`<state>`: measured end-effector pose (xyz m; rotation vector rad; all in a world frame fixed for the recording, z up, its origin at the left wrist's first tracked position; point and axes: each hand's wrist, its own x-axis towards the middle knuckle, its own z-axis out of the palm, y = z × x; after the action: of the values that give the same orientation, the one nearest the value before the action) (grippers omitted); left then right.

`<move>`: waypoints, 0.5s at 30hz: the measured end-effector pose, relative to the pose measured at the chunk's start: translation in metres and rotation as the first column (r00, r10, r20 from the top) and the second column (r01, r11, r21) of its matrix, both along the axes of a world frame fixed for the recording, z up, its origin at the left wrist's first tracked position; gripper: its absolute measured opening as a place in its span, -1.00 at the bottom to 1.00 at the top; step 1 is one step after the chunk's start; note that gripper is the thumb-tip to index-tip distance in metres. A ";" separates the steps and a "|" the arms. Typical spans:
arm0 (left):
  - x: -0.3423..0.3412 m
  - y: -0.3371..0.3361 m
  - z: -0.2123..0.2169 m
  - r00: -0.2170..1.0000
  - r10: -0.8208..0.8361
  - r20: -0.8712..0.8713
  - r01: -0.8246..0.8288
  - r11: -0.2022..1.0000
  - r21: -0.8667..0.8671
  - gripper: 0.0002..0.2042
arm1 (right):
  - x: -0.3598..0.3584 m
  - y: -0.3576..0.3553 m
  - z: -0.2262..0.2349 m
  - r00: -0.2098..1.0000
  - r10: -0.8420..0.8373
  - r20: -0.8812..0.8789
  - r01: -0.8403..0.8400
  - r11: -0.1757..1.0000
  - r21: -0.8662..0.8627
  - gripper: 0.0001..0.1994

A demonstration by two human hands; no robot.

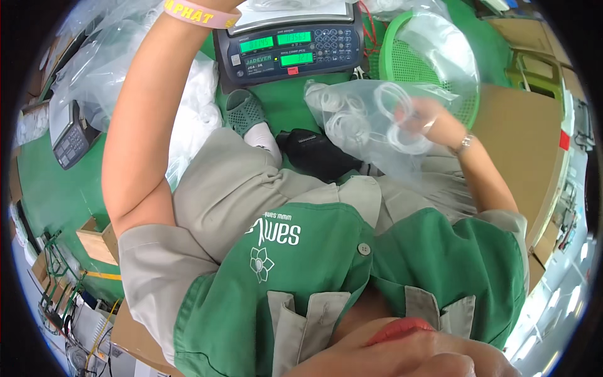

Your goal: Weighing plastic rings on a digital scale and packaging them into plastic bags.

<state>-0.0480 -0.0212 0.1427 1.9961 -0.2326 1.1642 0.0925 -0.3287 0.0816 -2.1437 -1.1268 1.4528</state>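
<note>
My right hand (430, 122), smeared by motion, is at the open side of a clear plastic bag (377, 160). Its fingers are closed on some thin white rings (392, 100); how many is hard to tell. More white rings (348, 125) lie bunched inside the bag, over my lap. My left arm reaches up past the left side of a dark counting scale (292, 56) with lit green displays. Only a sliver of my left hand (231, 5) shows beyond a pink wristband at the top edge, so its fingers are out of sight.
Right of the scale stands a green basket (468, 69). Cardboard (515, 144) covers the right side. Large clear bags of white material (195, 113) lie left of my legs, beside a second scale (75, 138). A black pouch-like thing (317, 154) is between my legs.
</note>
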 end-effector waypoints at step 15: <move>-0.010 0.009 0.005 0.987 0.129 -0.099 -0.142 0.980 -0.139 -0.62 | 0.061 0.199 0.102 0.921 -0.044 0.387 -0.216 0.770 0.601 -0.78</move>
<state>-0.0575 -0.0120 0.1480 1.9536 0.0343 1.1389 0.1539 -0.1295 0.1839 -1.9044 -1.5917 0.5257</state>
